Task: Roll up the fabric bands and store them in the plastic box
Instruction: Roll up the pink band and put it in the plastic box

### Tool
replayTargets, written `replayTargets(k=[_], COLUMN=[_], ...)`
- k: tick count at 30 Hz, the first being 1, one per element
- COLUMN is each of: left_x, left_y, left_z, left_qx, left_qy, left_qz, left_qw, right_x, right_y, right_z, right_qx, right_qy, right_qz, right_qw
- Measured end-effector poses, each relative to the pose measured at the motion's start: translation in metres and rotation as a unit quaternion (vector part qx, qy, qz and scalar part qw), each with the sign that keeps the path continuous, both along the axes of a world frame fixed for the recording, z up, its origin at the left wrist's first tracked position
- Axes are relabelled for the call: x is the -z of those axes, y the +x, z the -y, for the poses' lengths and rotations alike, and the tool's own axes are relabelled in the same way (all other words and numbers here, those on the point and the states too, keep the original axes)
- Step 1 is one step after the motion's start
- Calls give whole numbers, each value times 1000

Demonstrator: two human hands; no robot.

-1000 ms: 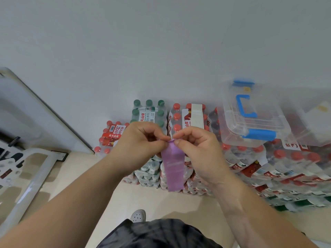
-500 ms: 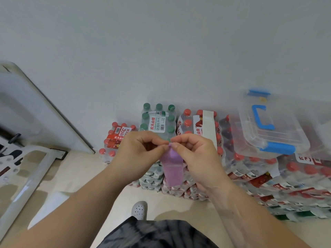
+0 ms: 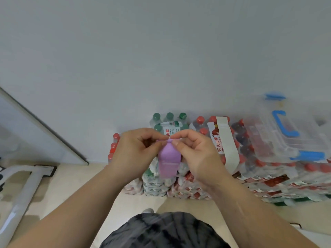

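Left hand (image 3: 133,152), right hand (image 3: 196,155) on purple band (image 3: 168,162); 农夫山泉 packs (image 3: 218,146) behind.

One head-worn wide-angle camera, facing forward and down.
It sat close above the left hand (image 3: 136,151) and right hand (image 3: 197,154), the wall (image 3: 161,51) filling the upper half and the floor (image 3: 75,185) lying farther below.

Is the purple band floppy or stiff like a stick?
Probably floppy: the band hangs limp below the pinching left hand and right hand. Likely light, since a pinch alone holds it. It bunches at the top, so it should roll easily.
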State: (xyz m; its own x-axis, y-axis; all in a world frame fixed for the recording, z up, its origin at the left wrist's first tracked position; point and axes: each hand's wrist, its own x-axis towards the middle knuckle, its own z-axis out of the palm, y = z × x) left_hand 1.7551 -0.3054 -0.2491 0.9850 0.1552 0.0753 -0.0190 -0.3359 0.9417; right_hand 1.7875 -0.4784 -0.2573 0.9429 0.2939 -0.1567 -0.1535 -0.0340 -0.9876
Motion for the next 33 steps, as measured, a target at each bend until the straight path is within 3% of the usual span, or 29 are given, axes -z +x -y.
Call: replayTargets(k=[9,16,21,24,33], left_x=[3,3,0,-3,-13], left_y=[22,34,41,45,53], left_z=[-41,-57,-65,-65,-65], left_qx=[10,29,45,6,-19], left_qy=[-62,-68,-126,-169,-118], left_qz=[-24,-24,-8,-19,-17], left_qw=[998,997,991,985,993], right_x=[2,2,-1,-3,-13], right_y=[13,26,35,42,57], right_z=[-48,-57,-62,-65,-68], right_qx=[76,49,34,27,14], right_qy=[41,27,9,0,32], right_qz=[-68,-55,-15,3,-4], right_qw=[994,997,999,1000,999])
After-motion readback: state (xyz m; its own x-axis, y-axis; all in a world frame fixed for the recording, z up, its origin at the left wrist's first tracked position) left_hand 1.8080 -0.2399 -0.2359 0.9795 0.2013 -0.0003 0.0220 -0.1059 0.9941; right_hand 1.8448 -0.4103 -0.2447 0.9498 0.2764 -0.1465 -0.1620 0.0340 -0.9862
